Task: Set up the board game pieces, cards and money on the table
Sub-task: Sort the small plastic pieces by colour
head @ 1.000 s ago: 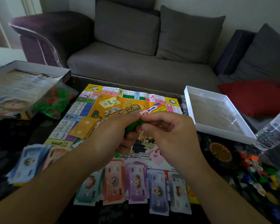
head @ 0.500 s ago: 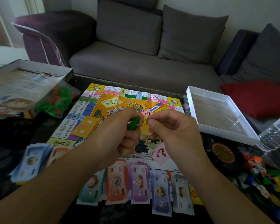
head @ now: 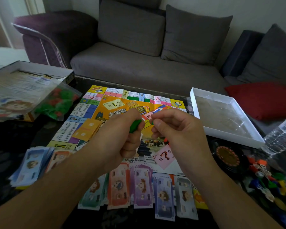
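— What's the person got there?
— A green piece, gripped in the curled fingers of the left hand above the middle of the game board. The right hand is just beside it, not touching, with thumb and forefinger pinched on a small green bit. I can't make out what that bit is.
— And the money?
— Rows of banknotes lie beneath both wrists, along the board's near edge: teal, orange, purple, blue, grey. Another stack of blue and orange notes sits out past the left forearm.
— Cards?
— A yellow card pile rests on the board just left of the left hand, and a pink question-mark card lies under the right wrist.
— What else is on the worktop?
— Beyond the left hand, a bag of red and green pieces leans against an open box. To the right of the right hand there's a white tray, a dark round spinner, a heap of coloured tokens and a plastic bottle.
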`<action>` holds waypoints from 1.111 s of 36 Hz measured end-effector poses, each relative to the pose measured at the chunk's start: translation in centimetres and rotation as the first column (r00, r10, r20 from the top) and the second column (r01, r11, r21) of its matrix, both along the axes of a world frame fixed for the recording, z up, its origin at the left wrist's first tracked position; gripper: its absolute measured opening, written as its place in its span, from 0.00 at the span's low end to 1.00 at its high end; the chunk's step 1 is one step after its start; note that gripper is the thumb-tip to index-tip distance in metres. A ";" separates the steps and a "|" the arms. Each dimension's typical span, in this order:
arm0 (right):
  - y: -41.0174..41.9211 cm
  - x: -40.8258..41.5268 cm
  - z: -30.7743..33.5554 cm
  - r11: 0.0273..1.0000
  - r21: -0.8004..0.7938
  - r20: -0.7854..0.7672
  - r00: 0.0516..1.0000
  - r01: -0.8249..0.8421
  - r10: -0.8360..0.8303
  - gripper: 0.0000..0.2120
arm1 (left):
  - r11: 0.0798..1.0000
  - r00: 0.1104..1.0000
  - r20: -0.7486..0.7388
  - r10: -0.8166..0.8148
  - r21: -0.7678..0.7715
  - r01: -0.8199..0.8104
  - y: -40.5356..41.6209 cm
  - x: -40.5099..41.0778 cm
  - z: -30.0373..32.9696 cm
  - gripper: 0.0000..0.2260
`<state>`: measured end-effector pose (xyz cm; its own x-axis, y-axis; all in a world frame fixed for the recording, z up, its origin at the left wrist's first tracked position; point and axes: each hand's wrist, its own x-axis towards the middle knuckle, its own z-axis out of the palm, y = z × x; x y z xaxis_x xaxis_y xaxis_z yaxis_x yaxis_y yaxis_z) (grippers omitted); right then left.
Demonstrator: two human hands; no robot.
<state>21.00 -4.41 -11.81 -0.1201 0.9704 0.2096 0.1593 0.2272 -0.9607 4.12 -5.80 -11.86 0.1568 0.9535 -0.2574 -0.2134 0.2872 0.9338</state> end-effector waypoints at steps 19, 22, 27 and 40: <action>0.1 0.6 0.4 0.995 -0.056 -0.185 0.980 -0.080 0.068 0.08 | 0.987 0.980 0.140 -0.145 0.084 0.134 -0.3 -0.1 -0.4 0.14; 0.1 0.7 0.4 0.995 -0.046 -0.206 0.975 -0.094 0.083 0.08 | 0.982 0.975 0.139 -0.171 0.101 0.158 -0.4 -0.1 -0.4 0.14; 0.1 0.8 0.3 0.994 0.009 -0.176 0.979 -0.105 0.105 0.08 | 0.977 0.971 0.141 -0.195 0.111 0.180 -0.3 -0.2 -0.6 0.12; 0.0 0.5 0.7 0.991 0.105 -0.082 0.992 -0.087 0.095 0.06 | 0.973 0.977 0.050 -0.207 0.118 0.200 -0.2 -0.3 -0.9 0.16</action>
<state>21.48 -4.37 -11.15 -0.1841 0.9297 0.3190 0.0512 0.3331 -0.9415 3.85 -6.03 -12.76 0.3629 0.9219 -0.1353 -0.2191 0.2256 0.9493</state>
